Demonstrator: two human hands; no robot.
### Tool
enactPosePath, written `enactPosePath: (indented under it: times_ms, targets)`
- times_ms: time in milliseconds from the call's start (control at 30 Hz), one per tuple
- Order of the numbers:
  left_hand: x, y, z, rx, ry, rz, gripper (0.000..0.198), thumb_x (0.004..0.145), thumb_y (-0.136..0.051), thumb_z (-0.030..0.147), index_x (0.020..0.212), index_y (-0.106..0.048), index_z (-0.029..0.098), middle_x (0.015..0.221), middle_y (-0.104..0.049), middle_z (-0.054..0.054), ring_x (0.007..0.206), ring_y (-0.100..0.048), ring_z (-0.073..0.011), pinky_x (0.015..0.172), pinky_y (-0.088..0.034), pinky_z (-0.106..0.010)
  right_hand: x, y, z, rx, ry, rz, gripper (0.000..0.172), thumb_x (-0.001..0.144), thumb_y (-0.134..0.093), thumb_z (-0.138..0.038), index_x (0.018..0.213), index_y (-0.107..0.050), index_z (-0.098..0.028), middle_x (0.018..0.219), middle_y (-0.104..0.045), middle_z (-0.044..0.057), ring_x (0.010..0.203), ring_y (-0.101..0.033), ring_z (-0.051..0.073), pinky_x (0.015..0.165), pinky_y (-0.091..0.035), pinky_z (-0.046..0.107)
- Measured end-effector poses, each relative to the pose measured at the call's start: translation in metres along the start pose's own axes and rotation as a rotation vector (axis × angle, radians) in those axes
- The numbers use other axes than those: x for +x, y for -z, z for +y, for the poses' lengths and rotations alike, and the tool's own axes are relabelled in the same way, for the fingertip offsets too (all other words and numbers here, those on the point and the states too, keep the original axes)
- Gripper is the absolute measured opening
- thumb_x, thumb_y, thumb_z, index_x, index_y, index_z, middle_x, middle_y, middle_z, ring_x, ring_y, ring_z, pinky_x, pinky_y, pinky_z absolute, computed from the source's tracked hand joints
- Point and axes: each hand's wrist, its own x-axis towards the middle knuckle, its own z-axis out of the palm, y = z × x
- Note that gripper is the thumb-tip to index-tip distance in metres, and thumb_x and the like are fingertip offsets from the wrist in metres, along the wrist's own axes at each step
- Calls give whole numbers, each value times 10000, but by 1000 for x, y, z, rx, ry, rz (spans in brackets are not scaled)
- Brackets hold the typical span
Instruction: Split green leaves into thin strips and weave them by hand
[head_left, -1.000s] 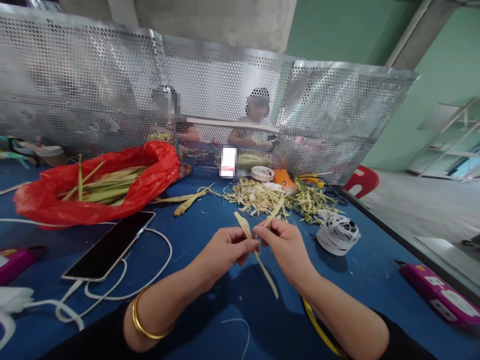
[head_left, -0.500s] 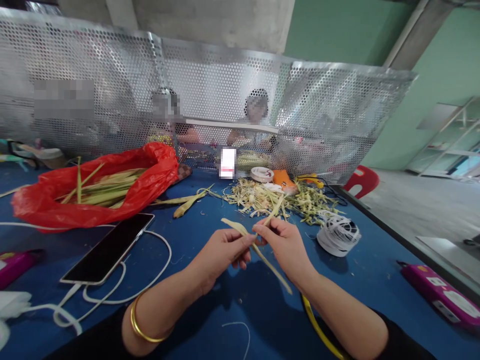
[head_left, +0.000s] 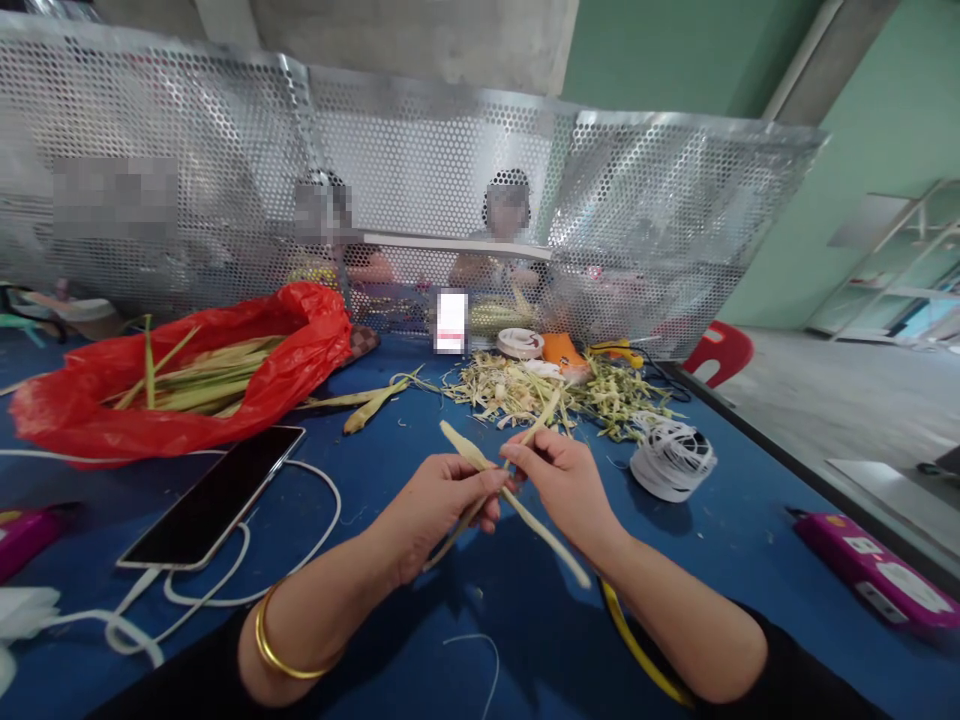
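Two pale yellow-green leaf strips cross between my hands, above the middle of the blue table. My left hand (head_left: 461, 490) pinches the crossing with thumb and fingers; one leaf strip (head_left: 551, 545) runs from upper left to lower right through it. My right hand (head_left: 559, 465) grips the other leaf strip (head_left: 546, 415), whose upper end sticks up past the fingers. A thin tail of this strip comes out below my left hand. The exact crossing is partly hidden by my fingertips.
At the left, a red plastic bag (head_left: 60, 425) holds long leaves, beside a phone (head_left: 217, 500) on a white cable. Leaf scraps (head_left: 510, 390) are heaped behind my hands. A roll of white string (head_left: 671, 460) stands at right, near a purple box (head_left: 870, 565). A perforated screen (head_left: 420, 150) borders the back.
The thin tail below my left hand now shows, reaching down and left. The crossed strips have shifted slightly, and the whole view has moved a little. Both hands keep their pinch.
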Motion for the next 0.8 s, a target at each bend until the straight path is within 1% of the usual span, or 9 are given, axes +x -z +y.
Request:
enactPosePath:
  times_ms: [67,133,200,233,267,333,433,567,800]
  targets:
    - [2,3,0,-51,-14,14,271,709,-691,399,800,-733,147,606,-659,-19,555,-578,-108,616,-443,-226,2,4,-1,-13,17,53,210,817,-554,-359,821,-658,-176,732,-638,20,660,-569,157,641,-458,279]
    - [5,7,1,-104,-40,17,283,740,-671,389,888,-733,156,724,-710,-50,674,-631,-135,714,-462,-244,1,8,-5,-66,86,175,224,837,-542,-360,945,-636,-187,835,-651,41,758,-585,180,708,-460,303]
    - [7,10,1,-151,-81,29,266,740,-684,341,928,-729,158,815,-732,-70,780,-649,-156,794,-459,-261,-5,10,-11,-182,233,270,156,845,-550,-332,883,-622,-199,834,-639,41,780,-574,184,731,-444,310]
    - [7,11,1,-166,-110,40,250,730,-696,312,922,-731,155,839,-735,-75,814,-649,-163,819,-455,-268,-9,10,-14,-255,318,267,130,848,-552,-309,808,-614,-203,791,-627,32,768,-565,181,732,-433,306]
    - [8,12,0,-179,-143,49,231,720,-707,289,903,-735,152,852,-737,-78,836,-647,-168,835,-452,-272,-13,9,-16,-316,385,229,147,851,-552,-289,741,-604,-206,746,-612,22,747,-558,175,724,-422,298]
    - [8,11,0,-197,-195,70,193,704,-719,266,850,-742,142,849,-739,-78,844,-643,-173,843,-450,-275,-20,3,-17,-376,408,83,174,853,-557,-267,699,-612,-207,714,-602,13,716,-557,162,696,-413,278]
    - [7,7,-2,-230,-211,76,184,692,-725,261,824,-750,135,845,-740,-80,832,-646,-180,836,-457,-277,-25,-9,-11,-339,267,-62,157,843,-572,-268,722,-647,-202,736,-603,13,696,-560,151,660,-414,255]
    - [6,2,-3,-248,-214,76,165,673,-732,247,783,-758,126,874,-737,-91,867,-637,-188,814,-459,-255,-23,-19,0,-176,87,-112,233,837,-557,-274,630,-600,-177,682,-575,7,651,-535,142,608,-415,238]
    - [4,0,-3,-316,-160,102,192,636,-762,235,798,-756,131,803,-731,-71,756,-613,-145,665,-449,-211,-22,-13,-3,-205,189,-175,243,839,-532,-201,601,-578,-184,687,-547,-2,679,-521,139,636,-408,240]
